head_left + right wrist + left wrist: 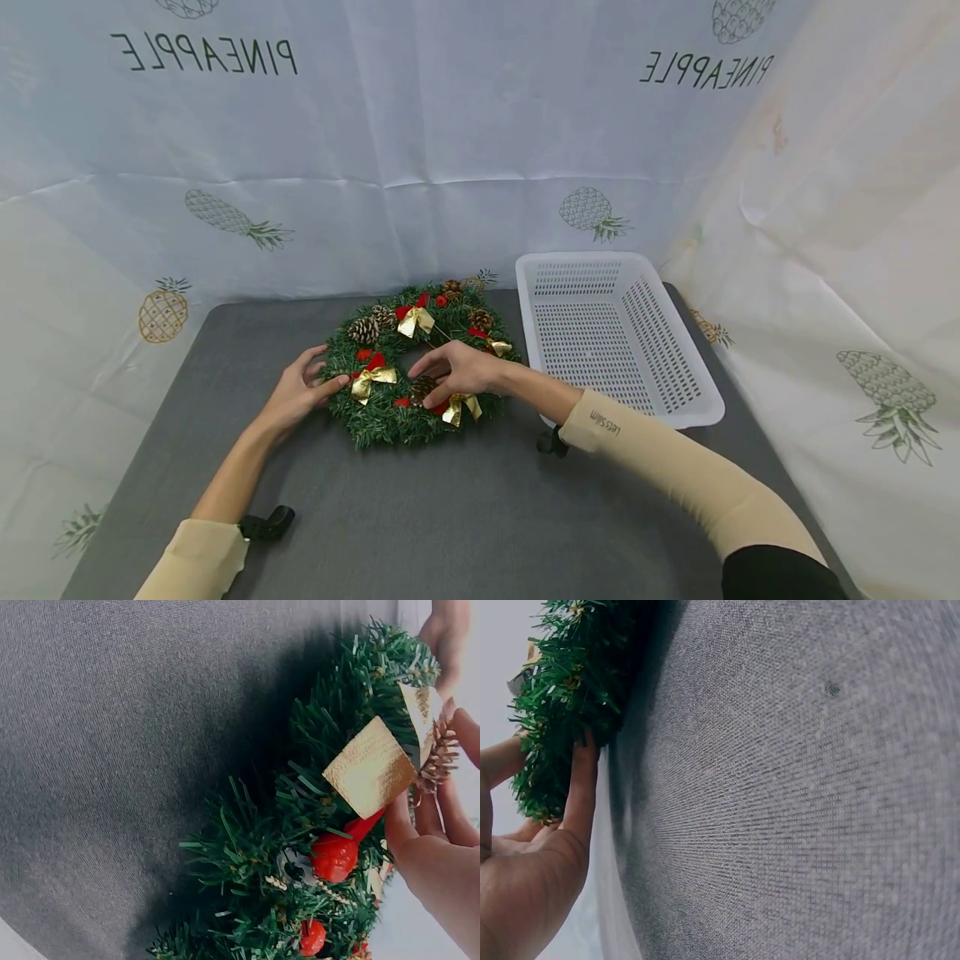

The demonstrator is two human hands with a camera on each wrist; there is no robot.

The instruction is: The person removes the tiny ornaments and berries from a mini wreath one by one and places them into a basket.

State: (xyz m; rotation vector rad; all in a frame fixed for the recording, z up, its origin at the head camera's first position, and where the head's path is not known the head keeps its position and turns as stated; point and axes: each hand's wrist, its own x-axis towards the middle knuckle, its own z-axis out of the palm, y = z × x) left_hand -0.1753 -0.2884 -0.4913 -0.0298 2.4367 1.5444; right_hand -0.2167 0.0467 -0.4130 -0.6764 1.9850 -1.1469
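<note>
While the grey surface (465, 517) spans below, a white plastic basket (701, 404) sits at far R, w/ the green wreath (375, 427) just L of it, nr the far edge. Person's L hand (296, 392), part-closed, grips the wreath's outer L edge, thumb on top, fingers round the side. R hand (471, 369), also part-closed, reaches over the front side, thumb beside a gold bow (371, 769), digits pinching a pine cone (422, 389). Red ball (334, 857) nr the bow.
</note>
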